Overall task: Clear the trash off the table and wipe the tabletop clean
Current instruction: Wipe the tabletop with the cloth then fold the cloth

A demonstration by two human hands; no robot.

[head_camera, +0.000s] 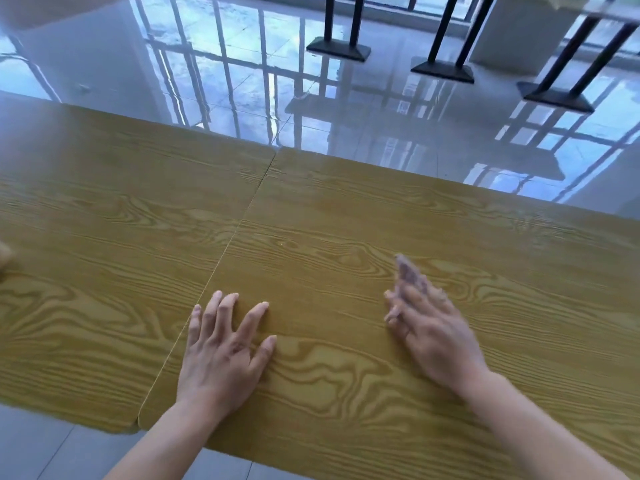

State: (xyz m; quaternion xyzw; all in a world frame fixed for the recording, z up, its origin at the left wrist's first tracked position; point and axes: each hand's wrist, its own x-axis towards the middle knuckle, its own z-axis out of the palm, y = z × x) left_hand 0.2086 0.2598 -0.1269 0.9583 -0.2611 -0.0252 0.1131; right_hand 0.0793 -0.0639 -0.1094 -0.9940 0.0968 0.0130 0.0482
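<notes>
Two yellow wood-grain tabletops (346,209) stand pushed together, with a seam (239,230) running between them. My left hand (221,351) lies flat on the right-hand top near the seam, fingers spread and holding nothing. My right hand (429,330) is blurred and rests on the same top. Its fingers press on a small greyish-purple cloth (408,271) that sticks out past the fingertips. No trash shows on the visible surface.
A blurred tan object (4,259) pokes in at the left edge of the table. Beyond the far edge lies a glossy tiled floor (242,81). Black table legs on flat bases (337,48) stand at the back right.
</notes>
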